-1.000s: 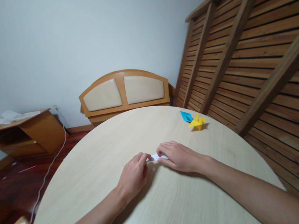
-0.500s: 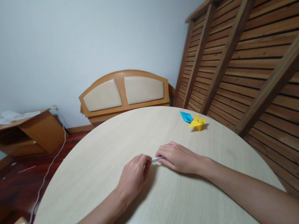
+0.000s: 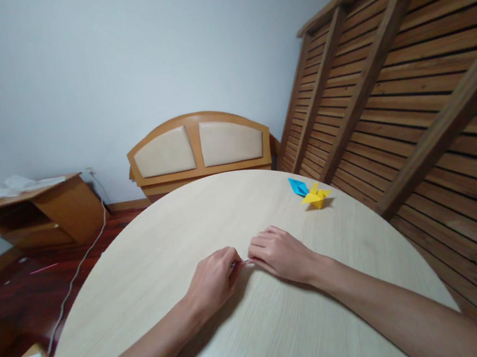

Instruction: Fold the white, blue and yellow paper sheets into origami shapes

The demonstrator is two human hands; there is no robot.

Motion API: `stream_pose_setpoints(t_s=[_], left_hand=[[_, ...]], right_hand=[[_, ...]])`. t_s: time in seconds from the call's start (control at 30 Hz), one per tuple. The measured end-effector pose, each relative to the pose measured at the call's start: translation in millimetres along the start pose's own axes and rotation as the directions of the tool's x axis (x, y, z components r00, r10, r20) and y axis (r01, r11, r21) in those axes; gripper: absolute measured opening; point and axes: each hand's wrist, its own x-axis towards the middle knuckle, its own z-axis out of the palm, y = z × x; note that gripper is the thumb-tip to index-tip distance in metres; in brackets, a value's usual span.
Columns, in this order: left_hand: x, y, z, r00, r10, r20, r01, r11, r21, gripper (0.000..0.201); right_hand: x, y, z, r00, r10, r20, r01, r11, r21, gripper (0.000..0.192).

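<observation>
In the head view, both hands meet in the centre of the frame, low on the round pale surface (image 3: 154, 276). The left hand (image 3: 212, 280) lies with its knuckles up, and the right hand (image 3: 280, 251) comes in from the lower right; their fingertips almost touch each other. Between them only a very thin edge of a small white folded paper (image 3: 245, 260) can be seen, lying flat on the surface just where the fingertips meet. The grip of each hand looks closed, with thumb and fingers pinched together on this paper, one hand at each end; most of the paper is hidden under the fingers, so its shape cannot be told.

In my judgement, the step in hand is the pressing of a narrow fold, with the paper held flat and the fingertips squeezing along the crease. The next move would call for a firm and even pressure and for keeping both ends steady, so that the thin strip does not slip or open.

To the upper right of the hands, well apart from them, a yellow paper figure (image 3: 315, 196) sits near the far edge of the surface, and a blue folded paper (image 3: 297, 186) touches it on the left. Behind the surface a wooden headboard (image 3: 198, 145) leans against the wall, a slatted wooden frame (image 3: 409, 85) fills the right side, and a low cabinet (image 3: 40, 213) stands at the left.
</observation>
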Motion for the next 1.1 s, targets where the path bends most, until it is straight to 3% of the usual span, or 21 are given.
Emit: stream_pose_setpoints(t_s=[0.47, 0.77, 1.0, 1.1], left_hand=[[0.7, -14.3, -11.8, 0.996, 0.052, 0.066, -0.062, 0.986, 0.158, 0.028], [-1.6, -13.6, -14.0, 0.986, 0.147, 0.076, -0.158, 0.976, 0.152, 0.026], [-3.9, -26.6, -21.0, 0.989, 0.107, 0.101, -0.124, 0.976, 0.178, 0.028], [-5.4, -29.1, -24.8, 0.998, 0.037, 0.047, -0.044, 0.987, 0.154, 0.022]], right_hand=[[-6.7, 22.3, -11.8, 0.996, 0.049, 0.081, -0.063, 0.981, 0.183, 0.021], [-12.6, 32.9, -10.8, 0.995, 0.039, 0.09, -0.061, 0.965, 0.256, 0.018], [-21.4, 50.5, -7.7, 0.991, 0.096, 0.09, -0.115, 0.967, 0.229, 0.017], [-22.7, 56.2, -7.9, 0.988, 0.13, 0.079, -0.143, 0.97, 0.196, 0.016]])
